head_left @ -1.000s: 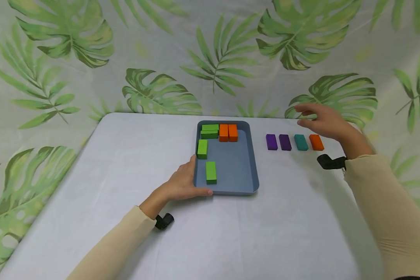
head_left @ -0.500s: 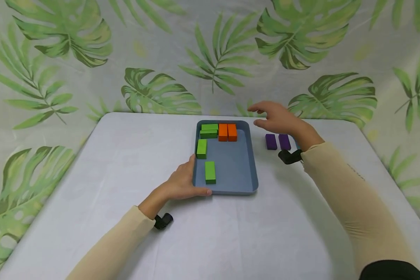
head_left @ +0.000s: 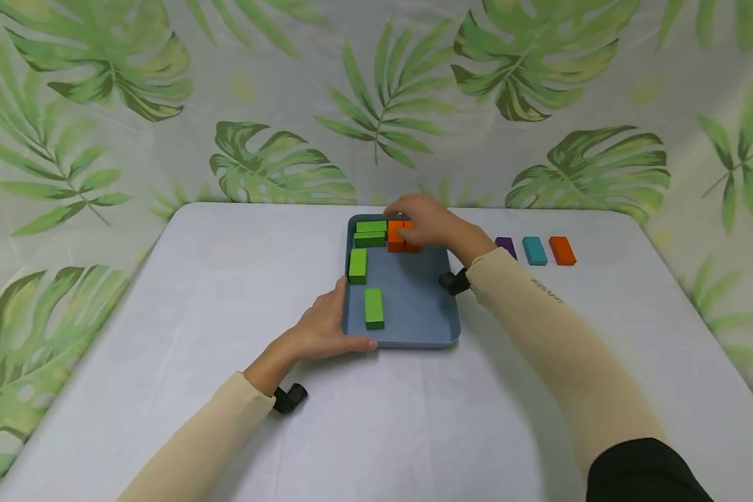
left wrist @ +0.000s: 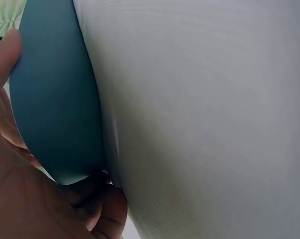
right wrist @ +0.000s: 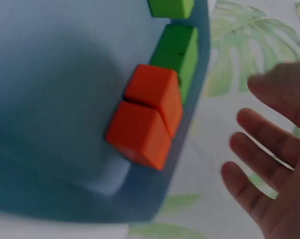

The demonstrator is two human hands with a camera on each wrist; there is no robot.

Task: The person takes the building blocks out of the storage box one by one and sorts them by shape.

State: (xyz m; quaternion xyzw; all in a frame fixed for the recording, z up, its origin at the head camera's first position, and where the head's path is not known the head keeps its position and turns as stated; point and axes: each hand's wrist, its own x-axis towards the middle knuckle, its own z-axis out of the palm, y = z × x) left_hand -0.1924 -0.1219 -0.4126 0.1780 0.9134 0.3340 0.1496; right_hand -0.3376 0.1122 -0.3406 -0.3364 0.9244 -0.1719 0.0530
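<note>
My left hand (head_left: 320, 328) holds the grey-blue tray (head_left: 417, 300) at its near left corner, with the thumb along the near edge. In the left wrist view, its fingers bend around the tray wall (left wrist: 55, 94). My right hand (head_left: 436, 223) hovers over the tray's far right part, above two orange blocks (head_left: 394, 244), partly covering them. The right wrist view shows that hand (right wrist: 281, 149) with spread, relaxed fingers, apart from the orange blocks (right wrist: 140, 132) and holding nothing. Green blocks lie in the tray: a far pair (head_left: 370, 237), one at the left wall (head_left: 358, 267) and one nearer (head_left: 374, 309).
Right of the tray lie a purple block (head_left: 505, 247), a teal block (head_left: 535, 251) and an orange block (head_left: 562, 250) on the white-covered table (head_left: 226, 279). The right forearm passes over the tray's right side. A leaf-print cloth (head_left: 414, 90) hangs behind.
My right hand has moved left from above the loose blocks to over the tray's far end, its fingers relaxed throughout. The left hand stays at the tray corner.
</note>
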